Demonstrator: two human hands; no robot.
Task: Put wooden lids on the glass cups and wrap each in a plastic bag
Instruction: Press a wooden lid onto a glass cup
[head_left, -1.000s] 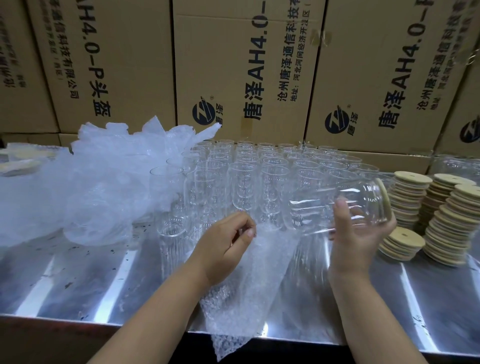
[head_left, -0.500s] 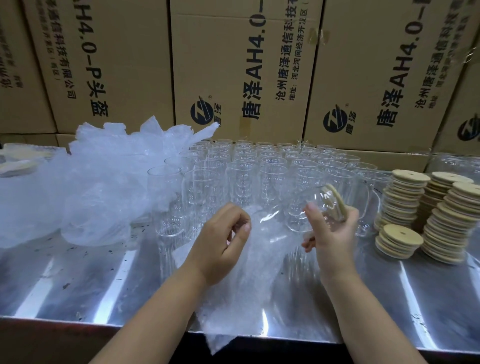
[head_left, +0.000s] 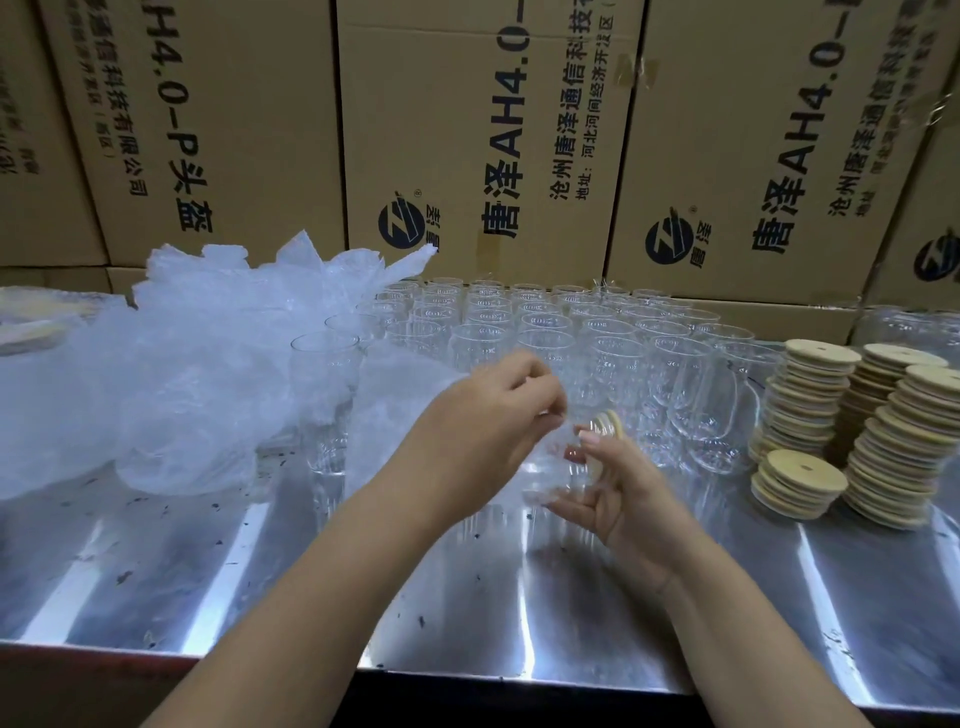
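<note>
Holding a clear glass cup (head_left: 550, 470) on its side above the middle of the shiny steel counter (head_left: 519, 597), the right hand (head_left: 628, 514) has its thumb on top and its fingers (head_left: 563, 501) curled beneath the capped end. A round pale wooden lid (head_left: 609, 428) already sits on that rim. The cup lies sideways, most likely so that its base can point into a thin clear plastic bag (head_left: 410, 410). The left hand (head_left: 483, 431) pinches that film between curled fingers just beside the cup, apparently to keep the mouth of the bag up and open. How far the cup has entered the bag cannot be told, since glass and film blur together.

The supplies lie within reach. Stacks of round wooden lids (head_left: 810, 400) stand at the right edge, rows of empty glass cups (head_left: 545, 322) fill the back, and a heap of crumpled plastic bags (head_left: 208, 364) covers the left side. Brown printed cardboard boxes (head_left: 467, 130) wall off the rear. Many cups are uncapped, so the task looks far from finished. The lid seems to sit loosely on the rim and might slip off if the cup tips further.
</note>
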